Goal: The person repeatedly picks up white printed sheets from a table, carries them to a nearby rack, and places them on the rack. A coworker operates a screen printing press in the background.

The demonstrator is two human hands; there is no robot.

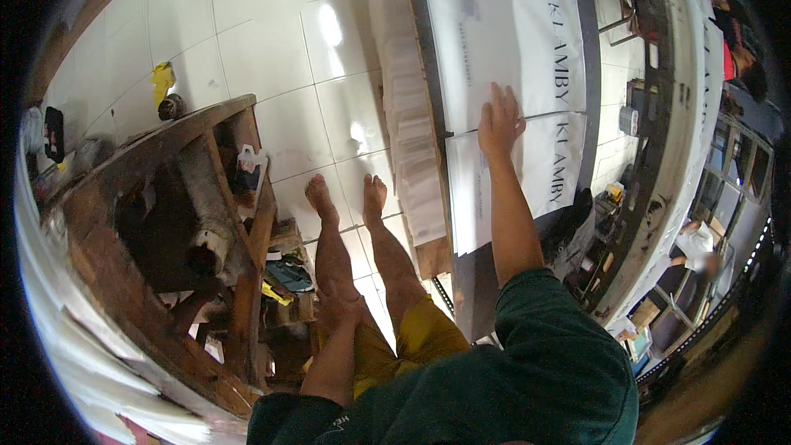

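Note:
My right hand (pixel 502 122) reaches over the long dark table and touches the white printed sheets laid in a row. Its fingers are stretched out and slightly spread, near the seam where one white sheet (pixel 515 49) meets the nearer white sheet (pixel 527 173). Large dark lettering runs along the right side of each sheet, with smaller faint print on the left. My left hand (pixel 339 300) hangs low by my left knee, away from the table. Its fingers cannot be made out.
White material hangs in folds (pixel 414 140) along the table's left side. On my left stands a wooden frame (pixel 156 161) with a cylinder (pixel 208 249) inside. Another long table (pixel 655 173) runs on the right. Farther right, a person (pixel 696 243) is partly visible.

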